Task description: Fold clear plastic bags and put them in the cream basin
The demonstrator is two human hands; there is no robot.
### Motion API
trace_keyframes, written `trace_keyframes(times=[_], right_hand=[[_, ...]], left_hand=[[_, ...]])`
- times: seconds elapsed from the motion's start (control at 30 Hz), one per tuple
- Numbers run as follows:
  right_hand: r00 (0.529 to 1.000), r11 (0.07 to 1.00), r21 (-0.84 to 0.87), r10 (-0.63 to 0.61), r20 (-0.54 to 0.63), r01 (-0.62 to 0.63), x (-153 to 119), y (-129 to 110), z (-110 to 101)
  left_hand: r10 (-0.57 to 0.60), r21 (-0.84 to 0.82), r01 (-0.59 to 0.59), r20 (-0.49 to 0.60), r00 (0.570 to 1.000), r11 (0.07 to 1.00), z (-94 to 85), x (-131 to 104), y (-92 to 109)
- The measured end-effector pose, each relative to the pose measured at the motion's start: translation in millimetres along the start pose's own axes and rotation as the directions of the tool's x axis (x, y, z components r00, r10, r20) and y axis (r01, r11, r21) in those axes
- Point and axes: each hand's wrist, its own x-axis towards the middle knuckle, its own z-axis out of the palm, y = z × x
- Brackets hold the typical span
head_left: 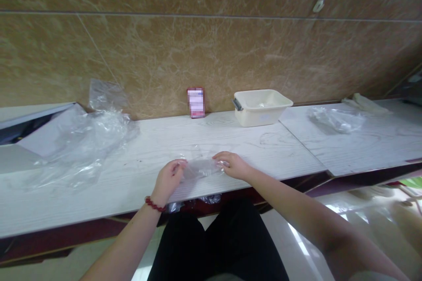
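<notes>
A clear plastic bag (201, 167) lies near the front edge of the white table, between my two hands. My left hand (171, 175), below a red bead bracelet on the wrist, has its fingers closed on the bag's left end. At the right end, my right hand (233, 164) pinches the plastic with its fingers bent. The bag looks thin and see-through; whether anything is inside it cannot be made out.
Crumpled clear plastic (95, 140) and a white box (49, 134) are at the left. A cream bin (260, 114) and a red-edged card (197, 102) stand by the wall. More plastic bags (336, 119) and a pale cloth (367, 103) lie at the right.
</notes>
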Motion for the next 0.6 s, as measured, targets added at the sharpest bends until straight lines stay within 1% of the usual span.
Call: trace_keyframes(times=[0.07,0.13,0.23,0.3,0.33,0.37,0.43,0.47,0.53,0.6], right_hand=[[0.99,0.993,-0.01,0.116,-0.081,-0.117,6,1,5],[0.961,0.963,-0.053,0.256,-0.108,-0.263,13,0,8],[0.889,0.878,-0.141,0.452,-0.071,-0.457,24,-1,8],[0.839,0.826,-0.155,0.542,-0.048,-0.543,30,0,7],[0.827,0.816,-0.141,0.56,-0.052,-0.561,33,0,7],[0.828,0.82,-0.114,0.557,-0.069,-0.561,36,1,8],[0.844,0.846,-0.052,0.521,-0.129,-0.531,40,2,8],[0.844,0.852,-0.026,0.515,-0.149,-0.523,42,2,8],[0.822,0.831,0.004,0.551,-0.144,-0.556,46,3,7],[0.783,0.789,0.003,0.611,-0.119,-0.615,51,3,6]], left_hand=[[-0.087,-0.058,0.083,-0.058,0.995,0.995,3.9,10,-2],[-0.141,-0.079,0.134,-0.09,0.986,0.988,7.3,19,-5],[-0.162,-0.043,0.159,-0.082,0.983,0.986,10.8,33,-9],[-0.189,-0.016,0.188,-0.057,0.98,0.982,11.9,41,-10],[-0.209,-0.007,0.209,-0.045,0.977,0.978,12.1,45,-10],[-0.232,-0.004,0.232,-0.035,0.972,0.973,12.2,48,-9],[-0.26,-0.005,0.26,-0.02,0.965,0.966,12.4,53,-6],[-0.267,0.0,0.267,-0.018,0.964,0.964,12.7,55,-5],[-0.272,0.023,0.273,-0.027,0.962,0.962,13.4,59,-2],[-0.276,0.052,0.277,-0.04,0.96,0.959,14.5,63,1]])
